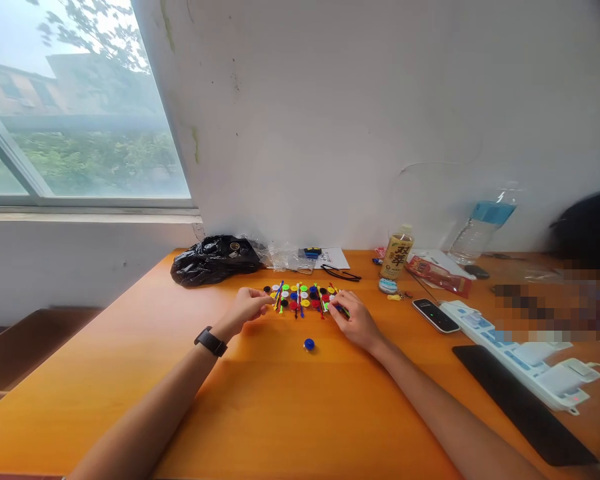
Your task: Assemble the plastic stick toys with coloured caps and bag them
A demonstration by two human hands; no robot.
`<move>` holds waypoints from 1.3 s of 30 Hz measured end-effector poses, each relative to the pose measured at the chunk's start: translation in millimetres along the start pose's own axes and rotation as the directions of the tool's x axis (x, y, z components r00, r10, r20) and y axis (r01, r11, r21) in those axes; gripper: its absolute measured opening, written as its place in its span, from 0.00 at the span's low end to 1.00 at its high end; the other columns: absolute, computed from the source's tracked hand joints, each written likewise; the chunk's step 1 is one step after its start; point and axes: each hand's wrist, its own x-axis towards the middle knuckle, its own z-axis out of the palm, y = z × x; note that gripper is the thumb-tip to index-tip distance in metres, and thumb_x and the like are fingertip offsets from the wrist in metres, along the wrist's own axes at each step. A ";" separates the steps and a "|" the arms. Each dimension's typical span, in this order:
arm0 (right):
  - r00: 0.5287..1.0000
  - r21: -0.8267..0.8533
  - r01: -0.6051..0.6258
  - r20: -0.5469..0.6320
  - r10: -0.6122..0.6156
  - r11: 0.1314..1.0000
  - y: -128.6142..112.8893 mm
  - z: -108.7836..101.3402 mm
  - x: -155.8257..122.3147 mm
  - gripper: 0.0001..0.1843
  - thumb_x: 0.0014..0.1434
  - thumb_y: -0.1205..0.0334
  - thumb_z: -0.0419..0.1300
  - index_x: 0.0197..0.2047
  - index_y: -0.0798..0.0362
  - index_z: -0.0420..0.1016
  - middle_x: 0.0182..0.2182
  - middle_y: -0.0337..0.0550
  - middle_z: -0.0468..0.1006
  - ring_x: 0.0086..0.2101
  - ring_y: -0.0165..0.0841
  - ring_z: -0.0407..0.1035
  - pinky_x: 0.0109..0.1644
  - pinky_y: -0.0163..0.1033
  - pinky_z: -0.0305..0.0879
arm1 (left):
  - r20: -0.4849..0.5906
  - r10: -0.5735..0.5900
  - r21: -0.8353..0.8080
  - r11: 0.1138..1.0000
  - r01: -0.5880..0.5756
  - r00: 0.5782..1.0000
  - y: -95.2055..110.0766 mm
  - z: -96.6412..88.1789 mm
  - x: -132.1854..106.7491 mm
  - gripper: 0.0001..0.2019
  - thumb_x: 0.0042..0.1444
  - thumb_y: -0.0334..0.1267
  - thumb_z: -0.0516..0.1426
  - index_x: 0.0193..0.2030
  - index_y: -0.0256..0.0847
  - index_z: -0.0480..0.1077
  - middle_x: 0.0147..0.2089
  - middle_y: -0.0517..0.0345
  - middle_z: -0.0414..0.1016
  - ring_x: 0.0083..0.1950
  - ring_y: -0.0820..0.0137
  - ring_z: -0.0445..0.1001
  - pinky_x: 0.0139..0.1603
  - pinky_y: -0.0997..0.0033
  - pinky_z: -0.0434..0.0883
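Observation:
On an orange table (260, 407) lies a cluster of small coloured discs and thin coloured sticks (303, 297). My left hand (247, 308), with a black watch on the wrist, rests at the cluster's left edge with its fingers curled toward the discs. At the cluster's right edge my right hand (355, 319) has its fingers pinched on a small green piece. A single blue disc (309, 344) lies apart, nearer to me, between my two hands.
A black plastic bag (213, 259) and clear bags sit at the back by the wall. A drink bottle (396, 253), a water bottle (480, 230), a phone (435, 315), a white power strip (520, 357) and a black pad (523, 403) lie to the right.

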 end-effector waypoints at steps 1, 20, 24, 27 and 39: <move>1.000 0.019 0.001 0.005 -0.001 1.000 -2.3 -0.1 0.3 0.12 0.71 0.56 0.58 0.36 0.50 0.75 0.37 0.46 0.77 0.42 0.41 0.71 0.50 0.46 0.66 | 0.019 0.010 -0.055 0.998 -0.009 1.000 1.6 -0.3 -0.7 0.18 0.48 0.48 0.67 0.23 0.38 0.66 0.20 0.65 0.63 0.21 0.80 0.53 0.24 0.74 0.45; 0.897 0.683 -0.441 0.307 0.320 0.583 -30.1 13.1 0.7 0.25 0.61 0.39 0.68 0.48 0.52 0.79 0.36 0.45 0.81 0.28 0.29 0.68 0.32 0.37 0.64 | 0.346 0.366 0.238 0.857 -0.458 0.864 -21.4 62.1 -28.4 0.29 0.51 0.61 0.69 0.47 0.38 0.78 0.24 0.66 0.65 0.24 0.76 0.59 0.26 0.75 0.51; 0.901 0.609 -0.432 0.325 0.288 0.665 -22.0 4.1 3.2 0.27 0.61 0.39 0.67 0.52 0.53 0.78 0.32 0.39 0.77 0.26 0.27 0.62 0.30 0.36 0.59 | 0.433 0.337 0.430 0.738 -0.520 0.836 -22.6 54.7 -25.3 0.25 0.50 0.61 0.70 0.44 0.42 0.81 0.23 0.65 0.66 0.24 0.75 0.61 0.27 0.73 0.51; 0.879 0.576 -0.461 0.398 0.261 0.675 -17.3 4.0 1.9 0.28 0.60 0.39 0.68 0.52 0.52 0.74 0.30 0.39 0.79 0.25 0.28 0.64 0.29 0.35 0.59 | 0.426 0.339 0.454 0.721 -0.523 0.839 -27.6 54.6 -19.8 0.21 0.54 0.59 0.68 0.43 0.44 0.82 0.25 0.64 0.70 0.25 0.74 0.64 0.28 0.73 0.52; 0.838 0.519 -0.446 0.529 0.136 0.729 -21.8 16.9 -8.9 0.22 0.61 0.43 0.69 0.47 0.53 0.83 0.32 0.42 0.83 0.35 0.35 0.76 0.43 0.40 0.68 | 0.306 0.510 0.284 0.757 -0.589 0.804 -32.9 55.0 -19.2 0.28 0.52 0.56 0.70 0.53 0.39 0.77 0.34 0.57 0.77 0.31 0.72 0.69 0.32 0.74 0.62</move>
